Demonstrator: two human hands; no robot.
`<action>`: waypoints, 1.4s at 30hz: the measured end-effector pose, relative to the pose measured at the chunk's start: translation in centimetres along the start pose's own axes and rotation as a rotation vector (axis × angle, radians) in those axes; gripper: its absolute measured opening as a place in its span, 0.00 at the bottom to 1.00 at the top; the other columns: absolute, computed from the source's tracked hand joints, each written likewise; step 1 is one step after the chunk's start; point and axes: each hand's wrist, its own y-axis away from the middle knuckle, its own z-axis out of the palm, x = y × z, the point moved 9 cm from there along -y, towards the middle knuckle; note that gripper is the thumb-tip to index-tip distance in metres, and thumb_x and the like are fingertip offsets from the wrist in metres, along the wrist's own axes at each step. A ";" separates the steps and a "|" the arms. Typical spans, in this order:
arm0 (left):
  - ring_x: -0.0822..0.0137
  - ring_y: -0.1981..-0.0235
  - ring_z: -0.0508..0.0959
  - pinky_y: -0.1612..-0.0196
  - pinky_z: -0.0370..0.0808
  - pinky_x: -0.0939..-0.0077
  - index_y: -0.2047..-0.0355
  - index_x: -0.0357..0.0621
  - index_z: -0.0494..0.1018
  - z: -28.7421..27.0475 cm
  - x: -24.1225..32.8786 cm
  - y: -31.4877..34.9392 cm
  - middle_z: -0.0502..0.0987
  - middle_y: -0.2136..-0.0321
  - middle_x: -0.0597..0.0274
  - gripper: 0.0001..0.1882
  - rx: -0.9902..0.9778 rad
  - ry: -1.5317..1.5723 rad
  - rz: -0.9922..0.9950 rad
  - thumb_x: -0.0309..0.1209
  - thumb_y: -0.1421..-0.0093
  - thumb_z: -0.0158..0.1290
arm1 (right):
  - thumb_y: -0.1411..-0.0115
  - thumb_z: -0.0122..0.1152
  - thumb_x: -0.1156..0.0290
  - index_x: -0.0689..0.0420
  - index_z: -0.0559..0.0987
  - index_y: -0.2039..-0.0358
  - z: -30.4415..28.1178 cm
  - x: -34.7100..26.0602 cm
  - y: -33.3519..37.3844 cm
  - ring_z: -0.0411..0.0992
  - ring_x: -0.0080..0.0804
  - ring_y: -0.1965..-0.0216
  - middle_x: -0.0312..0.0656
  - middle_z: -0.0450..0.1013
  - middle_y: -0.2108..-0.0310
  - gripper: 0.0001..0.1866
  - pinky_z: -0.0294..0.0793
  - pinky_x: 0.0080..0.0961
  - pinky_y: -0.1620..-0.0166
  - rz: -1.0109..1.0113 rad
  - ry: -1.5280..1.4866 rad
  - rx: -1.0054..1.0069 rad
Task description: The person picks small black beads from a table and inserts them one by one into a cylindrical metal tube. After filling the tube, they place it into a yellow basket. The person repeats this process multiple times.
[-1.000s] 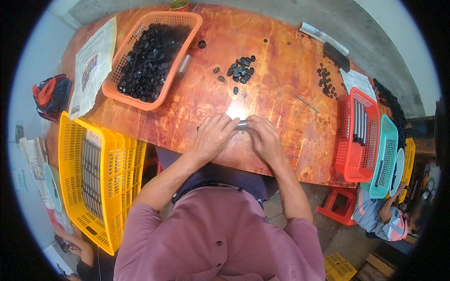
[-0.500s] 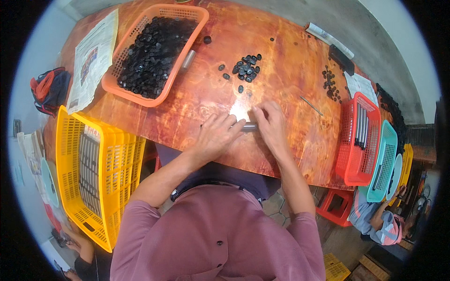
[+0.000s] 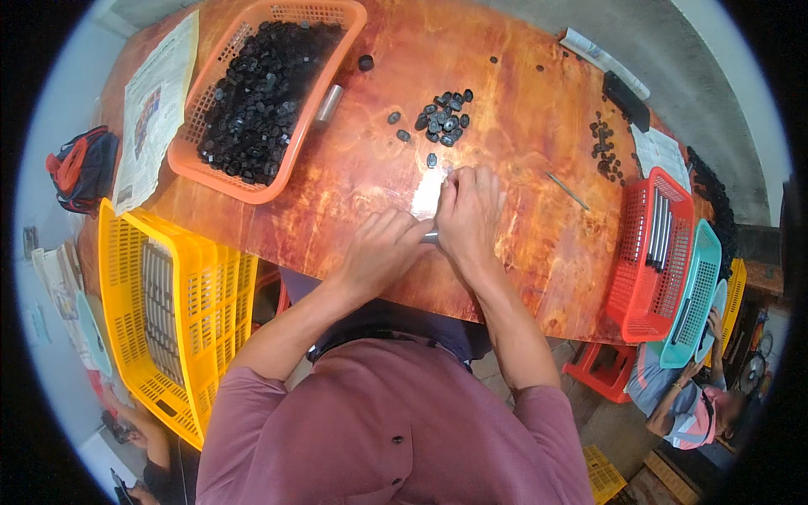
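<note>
Near the front edge of the table, my two hands close on a grey metal tube (image 3: 430,237), and only a short stretch of it shows between them. The fingers of my left hand (image 3: 380,252) wrap its left part. My right hand (image 3: 468,220) grips the other part, fingers curled and hiding that end. Just beyond my hands lies one small black oval plug (image 3: 432,160), with a loose heap of black plugs (image 3: 449,122) farther back.
An orange basket (image 3: 282,160) full of small black parts stands at the far left, beside a newspaper (image 3: 160,101). A yellow crate (image 3: 210,311) holds tubes at left. Right: a thin rod (image 3: 568,191), a red basket (image 3: 635,295) with tubes, and a green basket (image 3: 703,269) near another person.
My right hand has moved left along the tube and turned palm-down, closing over it. My left hand has shifted slightly, and less of the tube shows. The view has tilted a little.
</note>
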 end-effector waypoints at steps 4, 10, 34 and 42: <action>0.58 0.64 0.77 0.60 0.73 0.66 0.52 0.44 0.79 0.4 0.1 0.2 0.77 0.66 0.61 0.23 -0.046 -0.015 -0.015 0.35 0.48 0.68 | 0.37 0.57 0.72 0.58 0.77 0.65 0.0 -0.1 0.2 0.67 0.45 0.57 0.46 0.69 0.63 0.04 0.62 0.41 0.54 -0.010 -0.025 -0.002; 0.61 0.65 0.77 0.63 0.72 0.66 0.53 0.43 0.80 0.7 0.3 0.6 0.78 0.65 0.64 0.22 -0.019 -0.033 0.055 0.36 0.48 0.67 | 0.38 0.56 0.74 0.58 0.76 0.64 0.2 0.1 0.6 0.67 0.46 0.57 0.46 0.69 0.63 0.03 0.61 0.41 0.54 -0.018 -0.012 -0.001; 0.56 0.60 0.80 0.57 0.76 0.60 0.53 0.38 0.71 -8.0 -2.1 4.3 0.77 0.62 0.51 0.18 0.289 0.717 -0.363 0.29 0.42 0.61 | 0.24 0.51 0.62 0.65 0.74 0.64 0.6 4.8 0.9 0.66 0.32 0.65 0.40 0.67 0.67 0.17 0.69 0.31 0.60 0.234 -0.651 0.066; 0.60 0.61 0.77 0.59 0.70 0.63 0.59 0.48 0.75 -7.5 -3.6 8.9 0.74 0.66 0.62 0.11 0.361 -0.186 -0.193 0.28 0.45 0.56 | 0.25 0.53 0.64 0.67 0.76 0.64 1.3 5.7 0.6 0.65 0.31 0.67 0.40 0.67 0.70 0.17 0.68 0.30 0.62 0.130 -0.520 0.080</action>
